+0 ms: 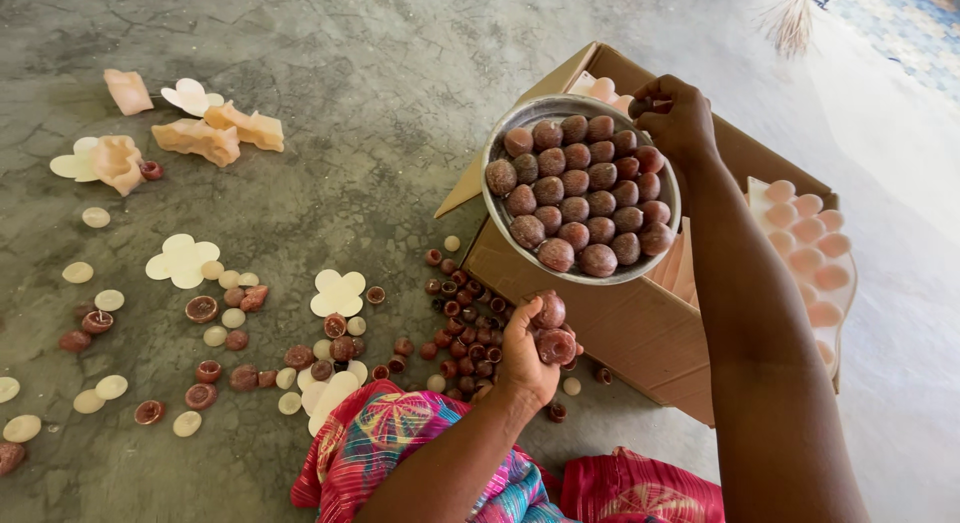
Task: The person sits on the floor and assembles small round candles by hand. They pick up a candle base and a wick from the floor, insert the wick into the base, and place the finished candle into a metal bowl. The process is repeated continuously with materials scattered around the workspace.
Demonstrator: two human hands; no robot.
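Pale flower-shaped moulds on concrete floor

Head camera, steeply downward, close over lap, floor probably concrete

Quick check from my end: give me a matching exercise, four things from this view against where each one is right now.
Things:
1. metal bowl of brown balls
2. two brown balls
3. cardboard box
4. cream flower-shaped pieces

Places:
A. scattered on the concrete floor at left
B. gripped in the left hand
C. held up by its rim in the right hand
D. on the floor under the bowl

Pairs: 1-C, 2-B, 3-D, 4-A
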